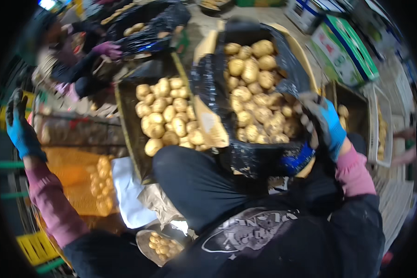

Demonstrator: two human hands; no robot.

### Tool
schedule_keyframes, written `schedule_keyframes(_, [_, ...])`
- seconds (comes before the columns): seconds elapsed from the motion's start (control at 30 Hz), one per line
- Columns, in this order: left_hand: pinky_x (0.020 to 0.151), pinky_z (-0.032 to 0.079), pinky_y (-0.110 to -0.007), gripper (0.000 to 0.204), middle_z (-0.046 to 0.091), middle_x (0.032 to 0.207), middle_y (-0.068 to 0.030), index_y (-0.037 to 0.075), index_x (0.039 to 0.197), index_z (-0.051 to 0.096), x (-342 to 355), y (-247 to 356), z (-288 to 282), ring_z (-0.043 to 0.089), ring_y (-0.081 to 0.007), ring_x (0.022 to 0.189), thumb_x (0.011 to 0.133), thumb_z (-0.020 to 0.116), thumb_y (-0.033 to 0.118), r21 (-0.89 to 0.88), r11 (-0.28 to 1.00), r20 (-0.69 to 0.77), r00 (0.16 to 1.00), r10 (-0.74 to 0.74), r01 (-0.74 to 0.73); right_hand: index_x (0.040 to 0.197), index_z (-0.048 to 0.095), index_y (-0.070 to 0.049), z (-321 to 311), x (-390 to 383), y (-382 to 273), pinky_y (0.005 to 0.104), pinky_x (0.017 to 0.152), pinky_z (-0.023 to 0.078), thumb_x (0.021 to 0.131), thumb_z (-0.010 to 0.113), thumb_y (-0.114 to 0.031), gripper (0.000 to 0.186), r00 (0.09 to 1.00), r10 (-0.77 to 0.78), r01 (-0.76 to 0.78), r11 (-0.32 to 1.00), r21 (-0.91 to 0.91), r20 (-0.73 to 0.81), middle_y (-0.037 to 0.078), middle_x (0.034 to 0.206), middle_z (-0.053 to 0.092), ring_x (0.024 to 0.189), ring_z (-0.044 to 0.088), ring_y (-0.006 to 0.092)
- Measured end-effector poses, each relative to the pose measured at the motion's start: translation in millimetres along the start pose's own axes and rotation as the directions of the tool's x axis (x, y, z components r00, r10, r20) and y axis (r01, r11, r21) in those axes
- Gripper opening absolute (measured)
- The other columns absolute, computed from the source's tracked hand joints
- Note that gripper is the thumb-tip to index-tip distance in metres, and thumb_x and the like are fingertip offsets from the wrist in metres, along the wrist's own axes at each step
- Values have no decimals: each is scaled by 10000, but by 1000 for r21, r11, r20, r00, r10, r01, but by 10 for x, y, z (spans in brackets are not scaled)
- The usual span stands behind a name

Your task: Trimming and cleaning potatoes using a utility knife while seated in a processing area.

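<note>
My left hand (19, 127), in a blue glove with dark grey fingers, is raised out to the far left. Its fingers stretch upward and hold nothing I can see. My right hand (326, 121), gloved the same way, is at the right edge of a box with a black plastic liner (204, 81). Its fingers are bent but look apart; blur hides whether they touch the liner. Inside the liner lies a heap of potatoes (250, 72), some dirt-stained. Left of it, a dark open crate (125, 116) holds cleaner-looking yellow potatoes (169, 113).
An orange mesh sack (62, 180) of potatoes lies on the left, near a bowl (143, 241) of small potatoes. A green-and-white carton (340, 51) and a white plastic crate (374, 125) stand right. At upper left, another person in pink gloves (107, 49) works by black bags.
</note>
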State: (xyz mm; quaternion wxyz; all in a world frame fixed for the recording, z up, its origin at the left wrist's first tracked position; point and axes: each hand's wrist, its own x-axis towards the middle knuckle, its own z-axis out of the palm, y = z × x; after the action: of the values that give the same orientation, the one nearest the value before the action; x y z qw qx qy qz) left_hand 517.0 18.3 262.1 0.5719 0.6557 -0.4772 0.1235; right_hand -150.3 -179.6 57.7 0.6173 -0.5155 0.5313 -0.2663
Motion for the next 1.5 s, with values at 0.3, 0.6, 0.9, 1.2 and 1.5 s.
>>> schedule_keyframes(0.3, [931,504,-416,534,653,1144,-196,58,1318,539,-3153,1107,4465,617,-365,1106,835,704,213,-125,955,990,35,139,-268,1172,616,-7,-506,383,-7,205,511,453,956,597,-252,327,981,-139,163,967,195,-132,50,879,661,605,569,81])
schedule_keyframes(0.6, [941,516,-343,920,649,1199,-194,-3,1428,419,-3653,887,5156,643,-271,1109,659,860,244,384,919,858,-332,-391,-91,1121,601,-16,-786,280,-42,239,499,493,922,660,-274,332,981,-192,194,947,255,-35,77,870,646,613,603,120])
schedule_keyframes(0.9, [1000,486,-346,591,635,1181,-131,12,1283,522,-3603,2285,4017,624,-210,1105,1068,242,486,-350,585,846,515,-137,731,1219,536,-62,-345,-113,463,276,493,475,934,608,-523,547,914,36,-125,973,194,405,92,770,654,573,592,135])
schedule_keyframes(1.2, [1093,396,-374,829,443,1419,-151,-6,1482,302,-4068,2359,3292,463,-240,1303,847,761,266,-497,664,706,705,-65,558,1400,471,-60,102,-721,452,251,607,512,777,580,73,646,910,-280,106,871,480,307,87,1233,609,819,616,94])
schedule_keyframes(1.5, [1064,453,-362,767,477,1388,-105,29,1424,385,-4108,2361,2804,521,-208,1251,787,809,91,-576,404,710,680,-183,710,1432,444,-49,477,-858,491,197,583,502,780,690,34,702,857,-416,227,834,503,303,66,1332,561,767,613,70])
